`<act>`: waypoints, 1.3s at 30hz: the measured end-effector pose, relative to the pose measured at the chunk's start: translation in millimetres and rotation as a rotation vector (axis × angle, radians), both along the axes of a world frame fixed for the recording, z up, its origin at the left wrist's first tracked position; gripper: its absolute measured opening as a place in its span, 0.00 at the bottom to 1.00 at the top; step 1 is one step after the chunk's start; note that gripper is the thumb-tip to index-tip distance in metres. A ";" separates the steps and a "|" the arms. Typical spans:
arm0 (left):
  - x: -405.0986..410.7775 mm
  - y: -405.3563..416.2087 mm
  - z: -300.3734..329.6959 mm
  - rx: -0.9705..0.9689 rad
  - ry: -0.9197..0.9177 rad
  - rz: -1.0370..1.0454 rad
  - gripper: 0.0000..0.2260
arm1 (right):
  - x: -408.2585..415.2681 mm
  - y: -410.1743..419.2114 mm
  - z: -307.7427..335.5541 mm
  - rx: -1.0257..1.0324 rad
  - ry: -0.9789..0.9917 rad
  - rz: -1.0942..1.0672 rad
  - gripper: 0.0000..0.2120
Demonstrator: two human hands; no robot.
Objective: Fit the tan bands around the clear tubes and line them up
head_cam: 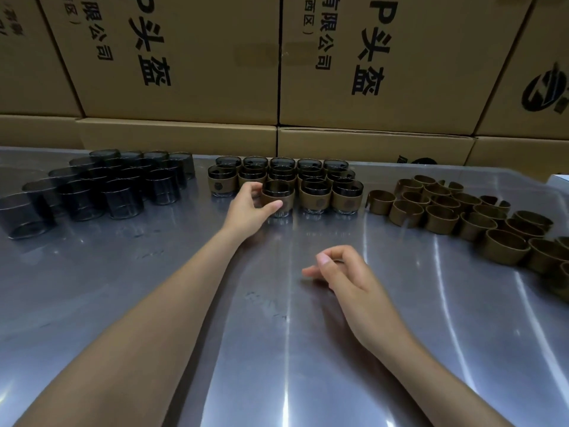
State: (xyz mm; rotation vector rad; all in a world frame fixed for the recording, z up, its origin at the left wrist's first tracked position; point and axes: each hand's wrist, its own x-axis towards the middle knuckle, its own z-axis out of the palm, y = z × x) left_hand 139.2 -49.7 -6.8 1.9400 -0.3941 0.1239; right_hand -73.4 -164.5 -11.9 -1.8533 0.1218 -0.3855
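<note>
My left hand (251,208) grips a clear tube wearing a tan band (277,199), standing on the table at the front left of the group of banded tubes (317,183). Those banded tubes stand in rows at the table's middle back. Bare dark clear tubes (101,186) are packed together at the back left. Loose tan bands (462,217) lie in a spread along the right side. My right hand (341,269) hovers low over the table's middle with loosely curled fingers and holds nothing.
The shiny metal table (277,334) fills the lower view. Stacked cardboard boxes (277,63) with black printed characters form a wall right behind the table. A white object's corner (558,177) shows at the far right edge.
</note>
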 end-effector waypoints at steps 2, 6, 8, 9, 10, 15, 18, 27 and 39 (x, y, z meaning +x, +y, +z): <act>6.9 -3.1 -0.9 0.003 -0.006 0.002 0.27 | -0.2 0.0 0.0 -0.002 0.003 0.000 0.10; 13.8 -6.3 -1.5 0.041 -0.044 0.032 0.27 | -0.9 0.2 -0.2 -0.016 0.011 0.007 0.08; 15.1 -6.8 -1.8 0.068 -0.084 0.053 0.26 | -1.2 0.3 0.1 -0.013 0.012 0.008 0.09; 15.7 -7.0 -2.0 0.080 -0.099 0.062 0.26 | -1.3 0.5 0.3 -0.012 0.012 0.006 0.09; 16.2 -7.1 -2.5 0.092 -0.110 0.068 0.26 | -1.5 0.6 0.5 -0.014 0.013 0.005 0.09; 17.9 -7.3 -3.9 0.126 -0.113 0.057 0.26 | -1.1 0.9 1.3 -0.012 0.008 0.005 0.10; 17.5 -7.1 -3.6 0.126 -0.114 0.059 0.27 | -0.8 0.5 1.1 -0.012 0.007 0.003 0.09; 6.9 -6.1 -0.2 0.149 -0.080 0.089 0.31 | 1.0 -1.8 2.1 0.007 0.004 0.006 0.07; -46.4 70.8 -5.9 0.615 -0.240 0.233 0.12 | -1.3 -3.5 4.8 -0.029 0.022 0.065 0.06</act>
